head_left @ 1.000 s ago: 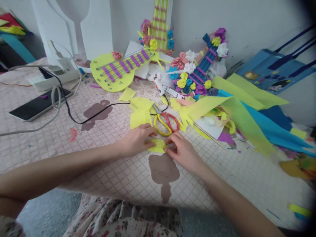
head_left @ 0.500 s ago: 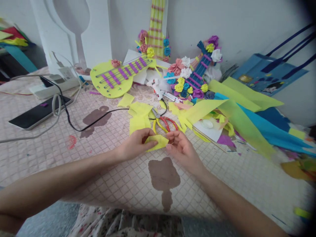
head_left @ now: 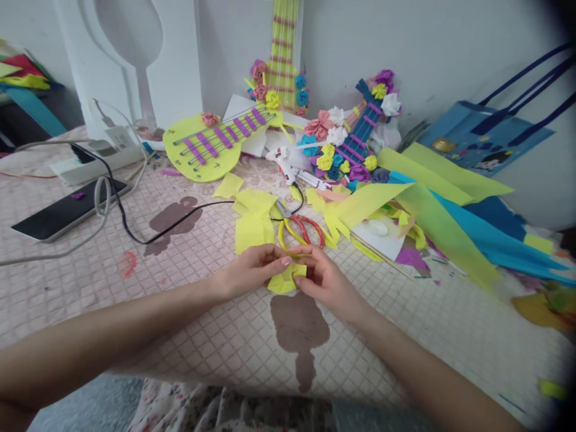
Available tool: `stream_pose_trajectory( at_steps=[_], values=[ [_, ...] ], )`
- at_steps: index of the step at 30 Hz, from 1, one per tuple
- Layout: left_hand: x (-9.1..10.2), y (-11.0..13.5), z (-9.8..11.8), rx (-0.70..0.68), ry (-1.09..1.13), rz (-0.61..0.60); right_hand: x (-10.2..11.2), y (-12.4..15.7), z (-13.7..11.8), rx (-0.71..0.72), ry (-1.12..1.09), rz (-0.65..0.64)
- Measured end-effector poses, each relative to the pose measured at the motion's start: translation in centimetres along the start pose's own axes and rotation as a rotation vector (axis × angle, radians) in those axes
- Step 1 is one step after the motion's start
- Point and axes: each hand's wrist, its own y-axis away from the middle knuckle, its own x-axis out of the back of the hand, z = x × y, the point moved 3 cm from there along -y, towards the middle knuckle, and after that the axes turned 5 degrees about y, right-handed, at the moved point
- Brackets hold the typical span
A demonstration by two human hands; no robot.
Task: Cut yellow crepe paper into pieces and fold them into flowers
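Between my two hands is a small piece of yellow crepe paper (head_left: 283,281), creased and partly folded. My left hand (head_left: 252,268) pinches its upper left side, thumb on top. The fingers of my right hand (head_left: 321,270) are closed on its right side, the thumb low on the paper. Just beyond my fingertips lie scissors (head_left: 302,228) with red and yellow handles. Yellow paper squares (head_left: 252,234) are piled to the left of the scissors. Some of my fingertips are hidden behind the paper.
A white glue gun (head_left: 282,163) stands behind the scissors, its black cord (head_left: 180,219) running left. Paper guitars (head_left: 202,147) with crepe flowers are at the back. Crepe strips (head_left: 432,210) spread rightward near a blue bag (head_left: 486,138). A phone (head_left: 67,210) and power strip (head_left: 96,159) lie left.
The yellow paper has gone from a flatter piece to a more folded one and sits slightly lower. My right hand has moved left, closing in on it beside my left hand.
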Motion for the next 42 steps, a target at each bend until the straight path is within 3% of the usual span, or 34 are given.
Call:
stream_pose_trajectory(
  at_steps=[4, 9, 15, 22, 27, 31, 38, 42],
  values=[
    [0.3, -0.1, -0.1, 0.073, 0.072, 0.082, -0.4, 0.4, -0.4, 0.012, 0.004, -0.077],
    [-0.2, -0.1, 0.0, 0.019, 0.087, -0.087, -0.7, 0.5, -0.7, 0.0, -0.001, -0.153],
    [0.5, 0.0, -0.3, -0.032, 0.177, 0.147, -0.8, 0.3, 0.0, -0.072, -0.18, -0.097],
    [0.6, 0.0, -0.8, 0.001, 0.35, 0.194, -0.5, 0.4, 0.0, -0.102, -0.109, -0.002],
    [0.3, 0.0, -0.4, -0.087, 0.448, 0.234, -1.4, 0.5, 0.1, -0.145, -0.106, -0.049],
    [0.6, -0.2, -0.4, -0.122, 0.399, 0.22, -1.4, 0.5, 0.0, -0.127, -0.077, -0.036],
    [1.9, -0.2, -0.7, -0.116, 0.129, 0.23, 1.2, 0.4, 0.4, -0.153, 0.043, -0.053],
    [1.8, -0.1, -1.0, -0.107, 0.07, 0.12, 1.9, 0.4, 0.7, -0.197, 0.1, -0.126]
  ],
)
